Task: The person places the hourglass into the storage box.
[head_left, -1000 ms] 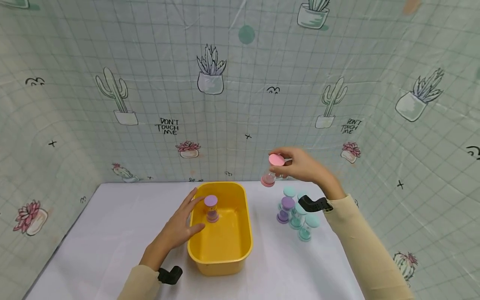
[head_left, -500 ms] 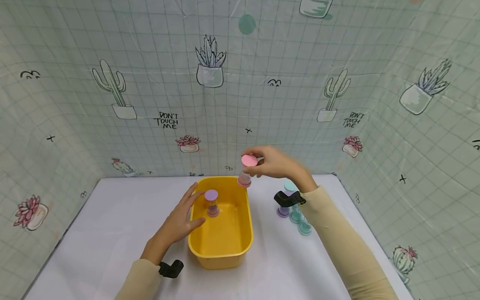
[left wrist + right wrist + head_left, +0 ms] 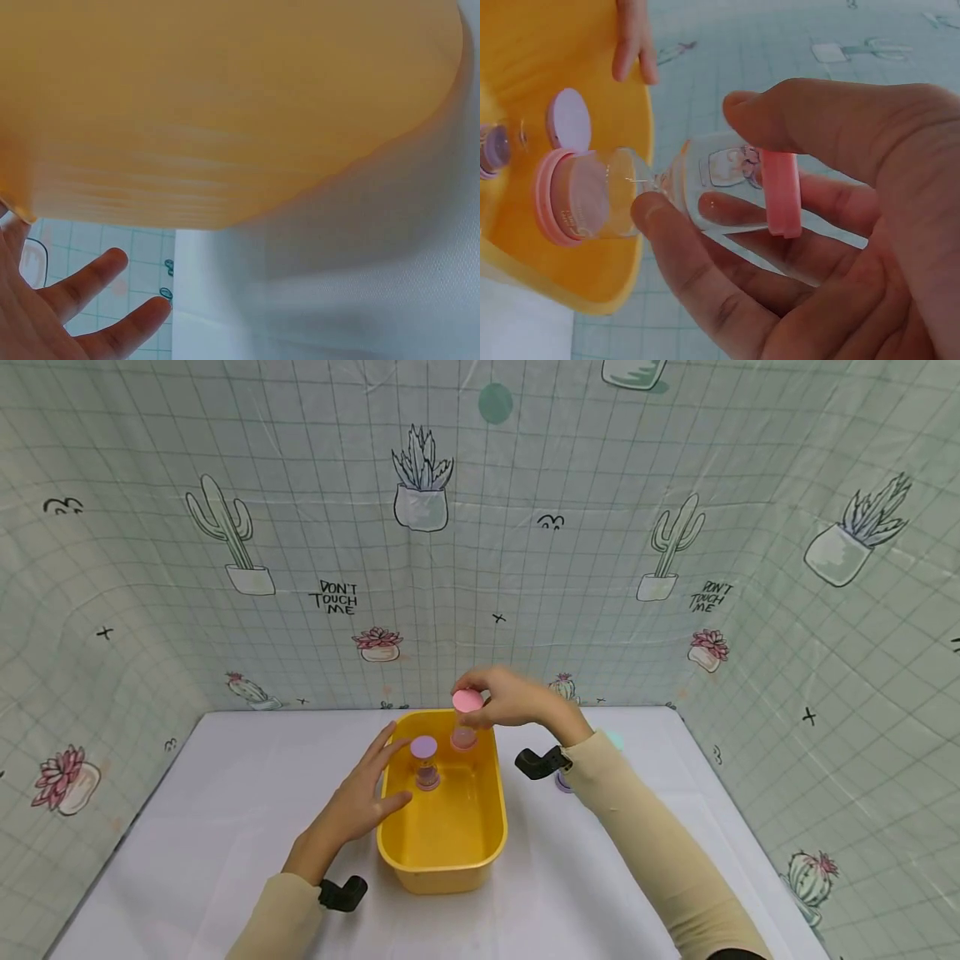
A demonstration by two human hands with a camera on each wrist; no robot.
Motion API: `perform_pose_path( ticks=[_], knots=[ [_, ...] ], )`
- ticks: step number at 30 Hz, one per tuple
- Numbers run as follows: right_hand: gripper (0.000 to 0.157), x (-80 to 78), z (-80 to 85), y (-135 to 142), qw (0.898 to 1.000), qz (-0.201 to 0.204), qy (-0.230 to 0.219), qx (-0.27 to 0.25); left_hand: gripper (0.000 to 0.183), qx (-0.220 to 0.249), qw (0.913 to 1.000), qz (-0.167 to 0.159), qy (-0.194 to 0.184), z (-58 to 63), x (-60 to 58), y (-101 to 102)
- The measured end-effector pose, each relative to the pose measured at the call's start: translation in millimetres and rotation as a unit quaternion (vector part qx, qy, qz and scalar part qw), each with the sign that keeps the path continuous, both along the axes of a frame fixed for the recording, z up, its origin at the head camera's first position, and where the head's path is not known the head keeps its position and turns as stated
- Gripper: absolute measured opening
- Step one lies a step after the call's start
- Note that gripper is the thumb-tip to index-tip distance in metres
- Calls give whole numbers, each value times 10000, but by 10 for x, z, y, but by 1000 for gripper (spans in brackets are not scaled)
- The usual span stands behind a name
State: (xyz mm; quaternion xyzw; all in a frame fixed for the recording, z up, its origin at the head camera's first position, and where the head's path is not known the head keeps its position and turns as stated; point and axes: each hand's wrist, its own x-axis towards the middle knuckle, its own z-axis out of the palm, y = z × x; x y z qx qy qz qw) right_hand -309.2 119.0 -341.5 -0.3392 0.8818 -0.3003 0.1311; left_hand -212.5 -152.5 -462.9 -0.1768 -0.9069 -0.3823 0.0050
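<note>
A clear sand timer point(image 3: 697, 180) with pink end caps is held upright by my right hand point(image 3: 504, 697), over the far right part of a yellow bin point(image 3: 442, 867). In the right wrist view, thumb and fingers pinch the glass near one cap. Inside the bin stands a second sand timer with lilac caps point(image 3: 423, 747). My left hand point(image 3: 360, 806) rests at the bin's left rim with fingers spread and straight. Its index finger and thumb reach over the edge, and in the left wrist view other fingers point(image 3: 90, 281) extend outside the wall.
To the right of the bin, a purple sand timer point(image 3: 564, 782) and a teal cap point(image 3: 615, 740) peek out around my right sleeve, which hides the rest of that group. The white table point(image 3: 195, 827) meets a cactus-print cloth backdrop point(image 3: 322, 527) behind and at the sides.
My right hand has carried the pink sand timer leftward, from above the table to over the bin, and lowered it slightly. My left hand stays at the rim.
</note>
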Motion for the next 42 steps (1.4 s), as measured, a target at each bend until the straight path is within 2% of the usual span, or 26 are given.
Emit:
perform_pose_path(
  ticks=[4,10,19,31,42],
  knots=[
    [33,-16,-71,-60,9998,60,-109,135,75,-15,10000,-63,7,-7,-25,4],
    [36,-38,-180,-160,9987,57,-286,421,74,-18,9999,-74,75,-13,-28,-6],
    [44,-47,-352,-311,9937,-215,-812,748,74,67,10000,-36,-3,-21,14,-14],
    [48,-53,-510,-485,9851,-449,-620,1543,74,86,9999,-75,89,-7,25,2],
    [33,-38,-549,-533,9828,-445,-504,1720,75,54,9999,-96,90,2,17,-2]
  ],
)
